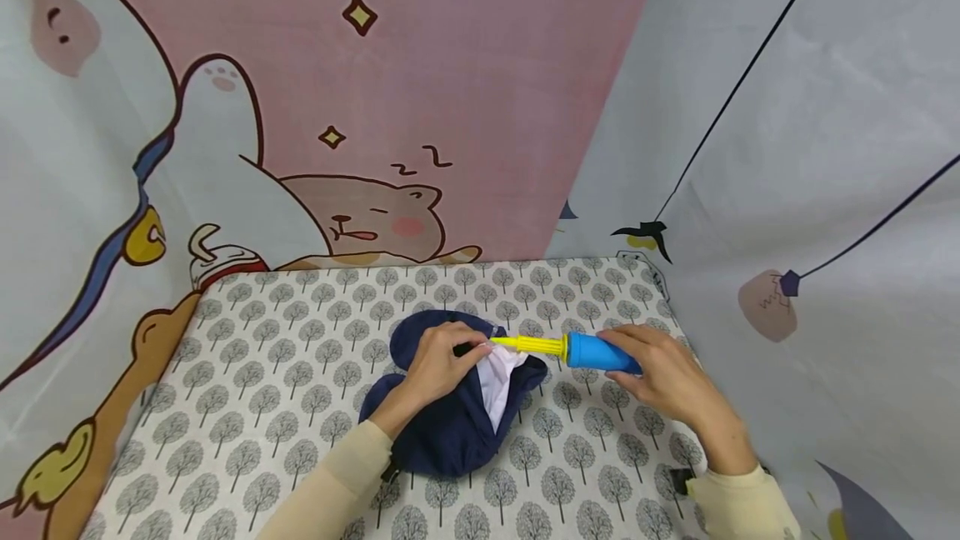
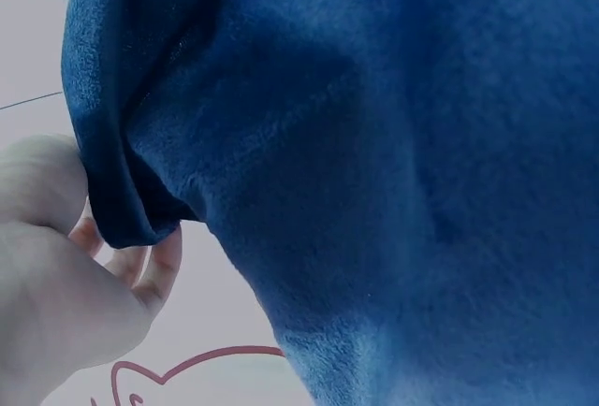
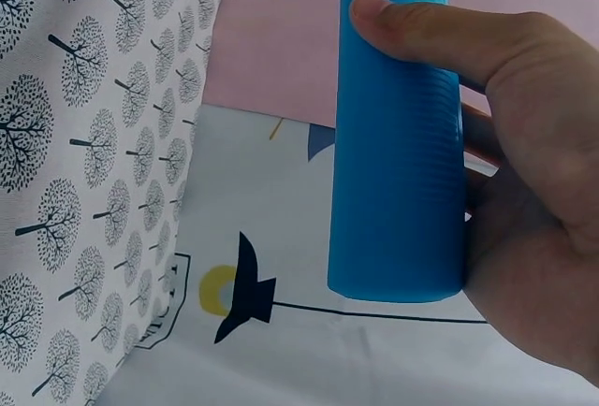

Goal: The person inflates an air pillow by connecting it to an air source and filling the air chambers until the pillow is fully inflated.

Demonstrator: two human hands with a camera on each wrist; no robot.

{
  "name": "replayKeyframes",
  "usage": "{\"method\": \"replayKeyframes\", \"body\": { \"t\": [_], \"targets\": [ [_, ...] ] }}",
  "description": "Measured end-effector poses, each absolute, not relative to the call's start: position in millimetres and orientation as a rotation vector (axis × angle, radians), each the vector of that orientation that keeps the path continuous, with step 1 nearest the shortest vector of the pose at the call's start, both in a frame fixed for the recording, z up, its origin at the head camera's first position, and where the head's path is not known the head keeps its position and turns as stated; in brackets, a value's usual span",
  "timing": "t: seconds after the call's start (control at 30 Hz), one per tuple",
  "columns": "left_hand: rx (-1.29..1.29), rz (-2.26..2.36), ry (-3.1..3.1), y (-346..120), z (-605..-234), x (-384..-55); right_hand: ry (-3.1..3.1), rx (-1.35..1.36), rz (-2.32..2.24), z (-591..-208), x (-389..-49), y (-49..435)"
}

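Observation:
A navy plush pillow (image 1: pixel 450 440) with rounded lobes, like a travel neck pillow, lies on the patterned cloth, its white inner lining (image 1: pixel 495 382) showing through an opening. My left hand (image 1: pixel 438 361) pinches the pillow's edge beside that opening; in the left wrist view, thumb and fingers curl round a fold of the navy fabric (image 2: pixel 309 144). From the right, my right hand (image 1: pixel 667 373) grips the blue barrel of a hand air pump (image 1: pixel 592 351), held sideways. The pump's yellow tapered nozzle (image 1: pixel 504 342) points left, its tip right at my left fingertips and the lining.
White cloth with grey tree prints (image 1: pixel 262 402) covers the tabletop. Behind it hangs a pink and white cartoon curtain (image 1: pixel 480 107), and a pale curtain (image 1: pixel 825 190) closes in the right side. A small black object (image 1: pixel 681 480) lies by my right wrist.

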State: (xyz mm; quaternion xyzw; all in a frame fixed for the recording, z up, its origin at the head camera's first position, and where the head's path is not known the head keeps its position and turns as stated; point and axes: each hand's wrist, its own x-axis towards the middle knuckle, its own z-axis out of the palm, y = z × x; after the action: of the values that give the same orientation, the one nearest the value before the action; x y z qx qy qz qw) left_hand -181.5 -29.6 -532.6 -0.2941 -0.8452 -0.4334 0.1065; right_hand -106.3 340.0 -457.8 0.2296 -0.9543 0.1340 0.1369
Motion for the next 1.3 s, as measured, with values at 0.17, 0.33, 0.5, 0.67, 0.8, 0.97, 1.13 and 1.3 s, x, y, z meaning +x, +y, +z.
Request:
{"method": "replayKeyframes", "body": {
  "t": [0.17, 0.33, 0.5, 0.67, 0.8, 0.97, 1.13, 1.3],
  "targets": [
    [-0.886, -1.272, -2.469, -30.9, -534.9, -182.8, -2.724, 0.694, 0.356, -460.3, -108.0, 338.8],
    [-0.898, -1.252, -2.472, -31.9, -534.5, -183.0, -2.632, 0.741, 0.292, -458.7, -108.2, 334.7],
    [-0.896, -1.232, -2.464, -32.4, -533.2, -182.6, -2.591, 0.749, 0.228, -457.0, -106.8, 330.8],
    [-0.883, -1.198, -2.447, -31.2, -531.3, -181.5, -2.594, 0.746, 0.194, -456.7, -105.4, 328.2],
    [-0.874, -1.149, -2.433, -29.8, -529.7, -179.5, -2.606, 0.748, 0.175, -455.4, -104.0, 326.0],
    [-0.858, -1.109, -2.433, -28.7, -527.0, -176.6, -2.631, 0.754, 0.161, -453.8, -102.1, 322.5],
    [-0.845, -1.071, -2.421, -27.6, -524.7, -174.9, -2.672, 0.741, 0.179, -453.8, -98.9, 319.4],
    [-0.826, -1.056, -2.403, -26.3, -524.2, -173.8, -2.707, 0.727, 0.184, -452.2, -97.0, 317.1]
  ]
}}
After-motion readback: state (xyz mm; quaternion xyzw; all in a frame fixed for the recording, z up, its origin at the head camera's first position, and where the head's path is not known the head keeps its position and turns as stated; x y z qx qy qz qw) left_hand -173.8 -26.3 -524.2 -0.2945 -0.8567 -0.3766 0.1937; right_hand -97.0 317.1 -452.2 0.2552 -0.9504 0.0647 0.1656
